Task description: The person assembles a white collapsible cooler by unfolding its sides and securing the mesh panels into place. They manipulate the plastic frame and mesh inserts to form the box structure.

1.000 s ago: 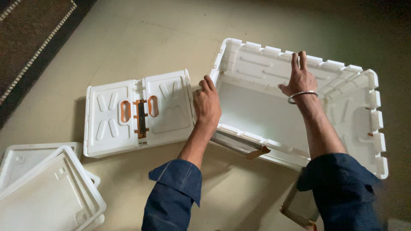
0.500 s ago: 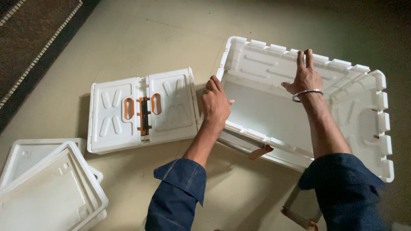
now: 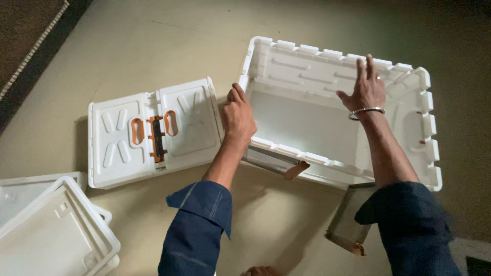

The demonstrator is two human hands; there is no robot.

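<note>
A large white plastic crate (image 3: pixel 409 76) lies open on the floor in front of me. My left hand (image 3: pixel 238 116) grips its left wall near the corner, fingers curled over the rim. My right hand (image 3: pixel 365 89), with a metal bangle on the wrist, presses flat with fingers spread against the inside of the far wall. A white lid panel with two orange-rimmed handle slots and a dark latch (image 3: pixel 153 132) lies flat on the floor just left of my left hand.
Stacked white trays (image 3: pixel 51 235) sit at the lower left. A brown-tipped metal bar (image 3: pixel 279 163) sticks out under the crate's near wall. A framed rectangular piece (image 3: pixel 350 220) lies by my right elbow. A dark rug (image 3: pixel 25 36) borders the floor at upper left.
Both hands stay on the crate in much the same places. The crate, the lid panel and the trays sit a little further right and lower in view than before.
</note>
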